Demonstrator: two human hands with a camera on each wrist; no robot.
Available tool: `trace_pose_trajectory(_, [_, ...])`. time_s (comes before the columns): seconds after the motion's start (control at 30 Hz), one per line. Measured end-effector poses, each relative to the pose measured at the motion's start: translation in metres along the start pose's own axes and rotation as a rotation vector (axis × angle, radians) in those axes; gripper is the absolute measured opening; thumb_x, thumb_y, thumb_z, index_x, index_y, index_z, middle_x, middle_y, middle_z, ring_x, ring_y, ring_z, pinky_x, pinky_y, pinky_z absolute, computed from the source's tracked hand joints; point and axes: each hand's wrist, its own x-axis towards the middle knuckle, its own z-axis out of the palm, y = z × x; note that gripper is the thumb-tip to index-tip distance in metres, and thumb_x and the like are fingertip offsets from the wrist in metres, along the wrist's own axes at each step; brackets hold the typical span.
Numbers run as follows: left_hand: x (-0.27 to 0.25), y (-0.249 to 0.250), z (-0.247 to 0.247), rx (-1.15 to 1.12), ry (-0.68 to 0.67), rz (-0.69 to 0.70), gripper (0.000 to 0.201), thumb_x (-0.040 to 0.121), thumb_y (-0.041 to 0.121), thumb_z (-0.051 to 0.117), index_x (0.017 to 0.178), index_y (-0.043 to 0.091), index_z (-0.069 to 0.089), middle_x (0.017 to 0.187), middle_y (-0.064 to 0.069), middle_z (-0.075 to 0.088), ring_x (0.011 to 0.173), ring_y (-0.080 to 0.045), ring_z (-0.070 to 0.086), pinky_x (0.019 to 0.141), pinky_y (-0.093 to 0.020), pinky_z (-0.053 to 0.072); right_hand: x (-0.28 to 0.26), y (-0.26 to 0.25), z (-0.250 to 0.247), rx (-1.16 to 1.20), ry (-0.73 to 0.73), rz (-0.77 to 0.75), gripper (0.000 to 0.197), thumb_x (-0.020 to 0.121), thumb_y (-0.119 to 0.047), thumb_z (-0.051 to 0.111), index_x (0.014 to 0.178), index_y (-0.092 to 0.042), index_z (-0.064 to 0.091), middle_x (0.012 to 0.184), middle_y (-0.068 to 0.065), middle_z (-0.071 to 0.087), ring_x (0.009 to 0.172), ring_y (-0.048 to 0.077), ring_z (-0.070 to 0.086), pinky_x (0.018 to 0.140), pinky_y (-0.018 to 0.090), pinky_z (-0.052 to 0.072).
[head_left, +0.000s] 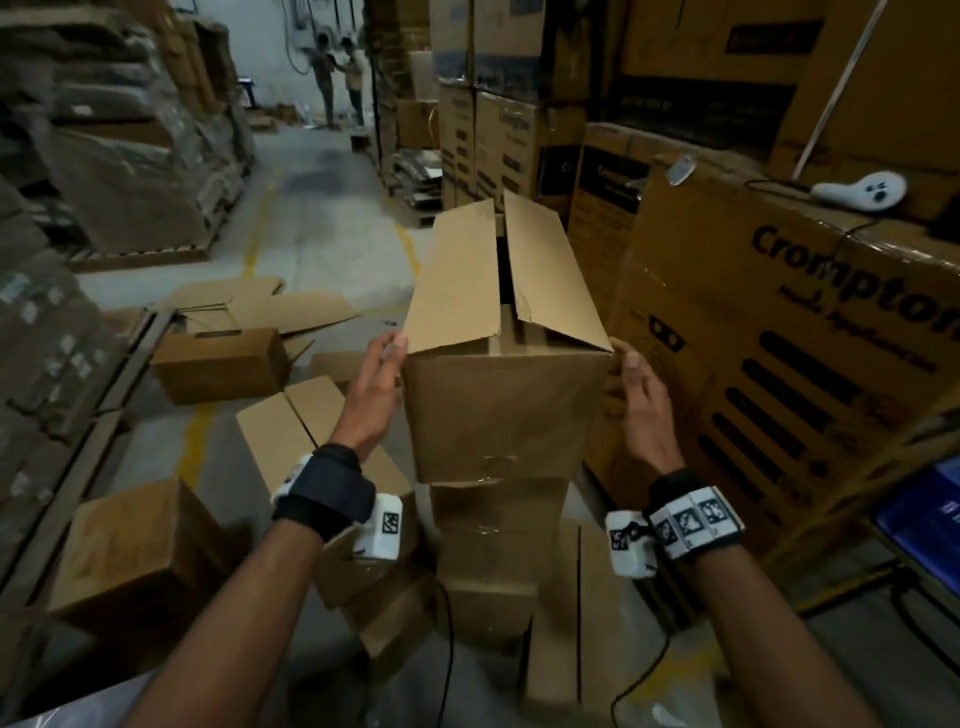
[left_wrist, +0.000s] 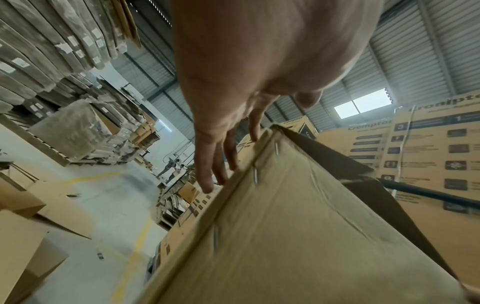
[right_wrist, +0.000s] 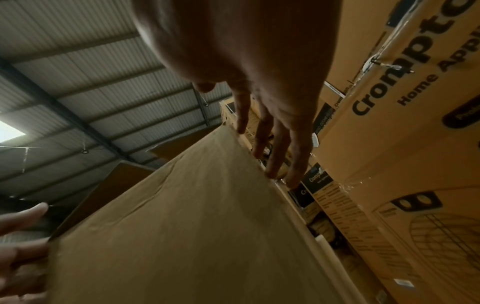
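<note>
Both hands on it now: the tall plain brown cardboard box (head_left: 506, 410) sits on top of an uneven stack of smaller brown cartons (head_left: 496, 525), its top flaps (head_left: 550, 280) standing open. The left hand (head_left: 371, 384) lies flat along its left wall and the right hand (head_left: 644, 410) reaches round the right wall. The grip on each side is apart, fingers (left_wrist: 206, 170) straight, nothing hooked under an edge, and that's the worry: flat palms on smooth card could well slide if the box is lifted, and down it goes. The cartons below look offset, so a sideways shove may tip the lot towards the big printed Crompton carton (head_left: 779, 338) just beside it. Those loose flaps could swing and catch, and a black cable (head_left: 449, 649) trails on the floor near the foot of the stack, a trip risk with a load in the arms
</note>
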Motion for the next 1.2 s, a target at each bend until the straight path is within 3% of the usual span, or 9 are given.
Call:
trace_pose_trajectory(0.13, [0.055,0.043,-0.014,0.058,-0.111,-0.120,0.043,0.107,0.047,0.041,0.134,0.019,0.059,0.115,-0.005,0.061,0.106,-0.026,0.059,0.084,-0.034,0.049,0.067,-0.025,-0.020,-0.035,-0.153,0.012,0.057,0.102,-0.067,0.029,0.137,-0.037,0.062,0.139,-0.008,0.057,0.123,0.013,0.056,0.099,0.050,0.052])
trace_pose_trajectory(0.23, [0.109,0.055,-0.017,0.261,-0.249,-0.158,0.042,0.105,0.049,0.049,0.133,0.021,0.061,0.126,-0.013,0.063,0.103,-0.028,0.064,0.094,-0.045,0.053,0.130,-0.035,-0.019,-0.109,-0.291,0.076,0.041,0.107,-0.052,0.040,0.136,-0.033,0.061,0.149,-0.001,0.051,0.123,0.020,0.053,0.084,0.034,0.049])
trace_pose_trajectory(0.4, [0.187,0.058,-0.002,0.484,-0.398,-0.216,0.036,0.101,0.053,0.056,0.135,0.042,0.056,0.134,-0.004,0.058,0.115,-0.026,0.060,0.099,-0.047,0.054,0.209,-0.034,-0.004,-0.241,-0.417,0.153,0.040,0.106,-0.041,0.051,0.146,-0.036,0.051,0.140,0.004,0.055,0.112,0.024,0.058,0.081,0.041,0.053])
trace_pose_trajectory(0.53, [0.222,0.061,0.018,0.486,-0.386,-0.247,0.048,0.101,0.040,0.061,0.147,0.036,0.047,0.141,-0.001,0.044,0.124,-0.024,0.046,0.091,-0.040,0.048,0.245,-0.032,0.009,-0.254,-0.434,0.167,0.050,0.104,-0.039,0.056,0.152,-0.034,0.045,0.146,0.004,0.051,0.113,0.022,0.056,0.071,0.031,0.047])
trace_pose_trajectory(0.63, [0.237,0.055,0.027,0.522,-0.354,-0.233,0.054,0.099,0.036,0.066,0.149,0.033,0.046,0.147,-0.004,0.043,0.127,-0.026,0.045,0.087,-0.036,0.047,0.262,-0.029,0.018,-0.300,-0.453,0.124,0.058,0.102,-0.036,0.060,0.156,-0.028,0.040,0.154,0.006,0.046,0.121,0.022,0.053,0.088,0.031,0.046])
trace_pose_trajectory(0.7, [0.238,0.053,0.031,0.563,-0.321,-0.217,0.058,0.098,0.036,0.068,0.151,0.031,0.044,0.149,-0.009,0.045,0.134,-0.028,0.046,0.092,-0.036,0.046,0.266,-0.030,0.022,-0.338,-0.458,0.100,0.061,0.101,-0.036,0.063,0.156,-0.025,0.040,0.152,0.005,0.047,0.127,0.024,0.052,0.102,0.036,0.044])
trace_pose_trajectory(0.8, [0.226,0.061,0.026,0.578,-0.269,-0.178,0.063,0.098,0.033,0.068,0.155,0.023,0.041,0.155,-0.013,0.041,0.144,-0.029,0.039,0.107,-0.037,0.041,0.262,-0.044,0.027,-0.362,-0.474,0.049,0.065,0.099,-0.034,0.066,0.157,-0.020,0.040,0.140,0.005,0.052,0.122,0.021,0.053,0.103,0.034,0.043])
trace_pose_trajectory(1.03, [0.154,0.115,-0.044,0.487,-0.039,-0.045,0.064,0.100,0.024,0.066,0.157,0.015,0.036,0.147,-0.007,0.047,0.125,-0.014,0.046,0.088,-0.021,0.038,0.227,-0.122,0.059,-0.271,-0.489,-0.143,0.067,0.095,-0.034,0.072,0.155,-0.026,0.044,0.149,0.001,0.050,0.126,0.019,0.053,0.104,0.031,0.042])
trace_pose_trajectory(1.2, [0.054,0.121,-0.131,0.452,0.133,-0.048,0.070,0.097,0.020,0.070,0.157,0.013,0.036,0.142,-0.003,0.055,0.114,-0.016,0.058,0.081,-0.017,0.049,0.163,-0.161,0.127,-0.190,-0.629,-0.237,0.072,0.086,-0.040,0.079,0.151,-0.034,0.049,0.147,0.001,0.056,0.129,0.018,0.057,0.114,0.043,0.044])
